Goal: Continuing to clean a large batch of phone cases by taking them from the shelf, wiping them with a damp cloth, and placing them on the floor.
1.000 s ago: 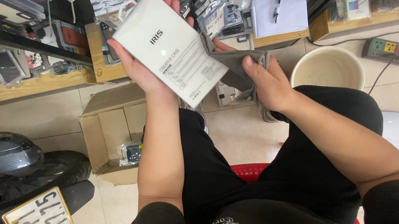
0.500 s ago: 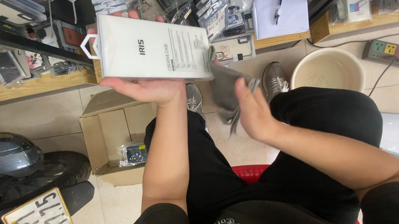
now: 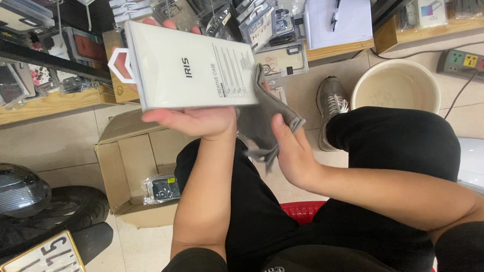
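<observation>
The flat white box (image 3: 186,65) rested on the upturned left hand (image 3: 196,120), fingers curled round its far edge; the right hand (image 3: 294,154) pinched a grey cloth (image 3: 262,121) against the box's right end; an open cardboard carton (image 3: 129,176) on the floor to the left held a small dark packet (image 3: 160,189); a cream basin (image 3: 394,88) stood far right.

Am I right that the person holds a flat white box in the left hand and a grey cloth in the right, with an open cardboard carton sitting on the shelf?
Not quite. The head view shows the open cardboard carton on the tiled floor, beside the left leg, not on the shelf. The rest holds: the left hand holds the flat white box, and the right hand holds the grey cloth.
</observation>
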